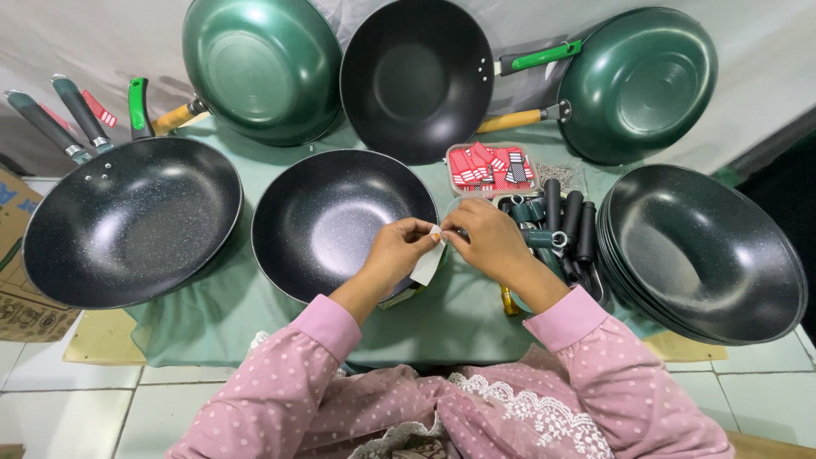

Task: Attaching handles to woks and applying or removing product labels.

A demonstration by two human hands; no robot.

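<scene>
both hands are meeting over the green-draped surface (450, 319), the left hand (395, 253) and right hand (486, 240) each pinching a small white paper slip (427, 263) between fingertips. the slip is hanging just beside the handleless black wok (327, 217), near a heap of dark handles (565, 223) and a tray of red tags (490, 167).

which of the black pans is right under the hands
The handleless black pan at the table's centre, directly under the left hand. The other black pans lie further out: far left with handles, propped at the back, and stacked on the right.
</scene>
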